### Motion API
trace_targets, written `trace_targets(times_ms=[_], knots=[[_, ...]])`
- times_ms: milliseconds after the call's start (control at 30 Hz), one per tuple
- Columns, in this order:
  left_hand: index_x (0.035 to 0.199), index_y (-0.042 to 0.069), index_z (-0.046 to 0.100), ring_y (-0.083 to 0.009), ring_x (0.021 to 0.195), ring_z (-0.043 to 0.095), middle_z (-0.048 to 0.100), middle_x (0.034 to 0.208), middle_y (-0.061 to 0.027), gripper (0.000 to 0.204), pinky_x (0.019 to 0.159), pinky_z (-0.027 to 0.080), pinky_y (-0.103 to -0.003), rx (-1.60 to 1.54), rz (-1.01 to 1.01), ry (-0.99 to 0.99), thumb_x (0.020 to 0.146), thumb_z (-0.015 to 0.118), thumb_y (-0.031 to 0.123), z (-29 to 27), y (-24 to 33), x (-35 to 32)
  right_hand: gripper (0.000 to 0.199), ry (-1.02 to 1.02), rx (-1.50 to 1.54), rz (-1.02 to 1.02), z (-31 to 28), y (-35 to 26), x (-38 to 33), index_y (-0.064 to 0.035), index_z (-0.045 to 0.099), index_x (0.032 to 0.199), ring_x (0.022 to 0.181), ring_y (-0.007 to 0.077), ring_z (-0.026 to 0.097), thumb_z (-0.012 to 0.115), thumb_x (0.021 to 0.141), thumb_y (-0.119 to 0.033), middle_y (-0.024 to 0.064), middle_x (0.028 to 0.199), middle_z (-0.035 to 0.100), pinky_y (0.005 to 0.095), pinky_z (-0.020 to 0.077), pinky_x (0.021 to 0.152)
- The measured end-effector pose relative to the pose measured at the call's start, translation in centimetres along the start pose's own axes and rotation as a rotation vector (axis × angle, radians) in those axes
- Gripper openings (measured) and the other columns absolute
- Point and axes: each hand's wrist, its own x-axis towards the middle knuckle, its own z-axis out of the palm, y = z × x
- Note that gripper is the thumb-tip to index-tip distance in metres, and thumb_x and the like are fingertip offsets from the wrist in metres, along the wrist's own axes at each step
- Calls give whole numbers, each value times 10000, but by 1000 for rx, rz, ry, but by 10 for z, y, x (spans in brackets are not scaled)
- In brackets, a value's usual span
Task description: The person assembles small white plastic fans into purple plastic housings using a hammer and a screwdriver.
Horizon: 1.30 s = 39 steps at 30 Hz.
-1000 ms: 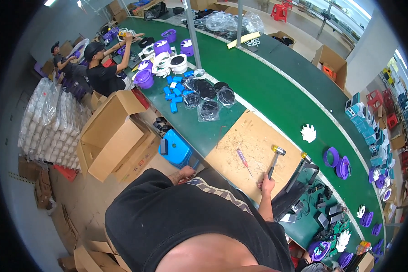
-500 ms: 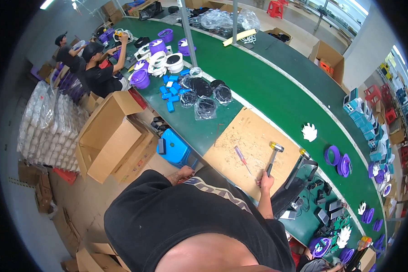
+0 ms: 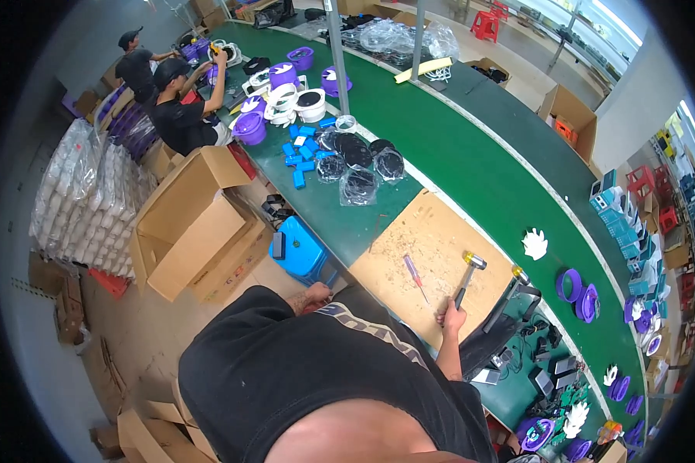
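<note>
The person's own torso in a black shirt (image 3: 324, 386) fills the lower frame and hides most of both arms. The left hand (image 3: 310, 297) shows only knuckles at the bench edge; its grip cannot be told. The right hand (image 3: 452, 316) is closed round the handle end of a hammer (image 3: 466, 276), which lies on a brown board (image 3: 425, 239) with its long axis running toward one o'clock, head farthest from the hand. A red-handled screwdriver (image 3: 415, 276) lies just beside it at nine o'clock. The board rests on a long green workbench (image 3: 471, 154) in a workshop.
</note>
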Motion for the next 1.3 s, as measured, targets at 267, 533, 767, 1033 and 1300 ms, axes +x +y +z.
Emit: trace_targets(times_ms=[267,533,767,1033,1300], knots=[[948,-59,641,-268,635,682,694,811,-179,232,547,557,-375,-141,-79,8,859,603,152,5,1,0,348,-1,-8,3,-1,1,1,30,550,781,361,190,519,596,894,-297,126,553,571,320,412,318],[977,-62,636,-280,647,686,686,819,-184,244,535,576,-381,-82,-57,1,863,608,152,4,5,-2,338,-10,22,1,-1,3,3,24,547,768,355,188,512,600,888,-288,119,553,567,317,417,318],[966,-65,644,-269,638,681,687,819,-182,240,529,573,-377,-73,-34,-14,855,612,145,6,1,7,330,-5,32,-1,-2,2,2,20,545,749,354,186,508,599,885,-276,115,551,560,315,416,321],[912,-68,657,-257,627,675,686,785,-177,226,555,555,-380,-22,26,-22,845,613,144,6,-19,26,352,8,11,0,-1,-3,-4,20,538,717,359,194,519,605,875,-287,116,542,552,323,418,324],[914,-57,659,-256,603,661,683,797,-169,226,500,537,-366,-50,-37,-14,850,615,155,5,3,7,354,12,6,-23,-2,2,0,13,542,719,357,185,516,609,865,-302,104,535,550,315,413,327]])
